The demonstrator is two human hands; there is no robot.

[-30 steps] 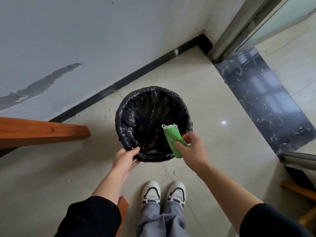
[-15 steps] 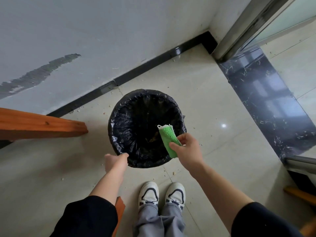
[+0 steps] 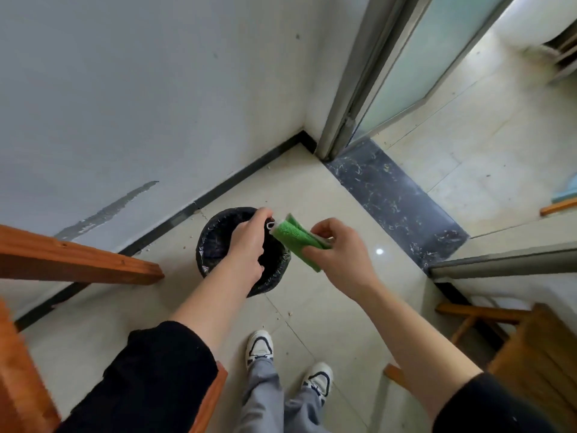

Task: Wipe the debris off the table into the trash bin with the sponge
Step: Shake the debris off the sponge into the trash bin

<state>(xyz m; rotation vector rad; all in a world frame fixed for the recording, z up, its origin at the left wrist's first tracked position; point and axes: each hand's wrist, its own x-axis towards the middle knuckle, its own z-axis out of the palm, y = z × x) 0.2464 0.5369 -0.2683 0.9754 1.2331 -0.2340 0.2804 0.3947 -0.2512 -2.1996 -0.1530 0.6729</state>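
The head view looks down on a round trash bin [image 3: 208, 245] lined with a crinkled black plastic bag, standing on the pale tiled floor [image 3: 315, 195] near the wall. Above its right rim the right hand [image 3: 338, 256] pinches a soft green sponge with a towel-like nap [image 3: 295, 242], thumb under and fingers curled over the end nearest the palm, so the grip is narrow and closed on the cloth. The left hand [image 3: 248, 245] hangs over the bin's mouth with its fingers curled toward the sponge's other end, where a small white loop [image 3: 270, 225] sticks out; whether those fingers actually pinch that end or only touch it I cannot tell. The sponge's long axis runs from the loop end, up and to the left over the bin, down and to the right into the right hand, and it looks slightly folded along that line. An orange-brown wooden beam [image 3: 93, 260] juts in at the left, perhaps part of the table, but no tabletop shows. Judging by this, the wiping is likely done or paused and the person is clearing the sponge over the bin; whether the table is clean cannot be seen. Pale crumbs [image 3: 290, 314] lie on the floor beside the bin, so some debris missed it.
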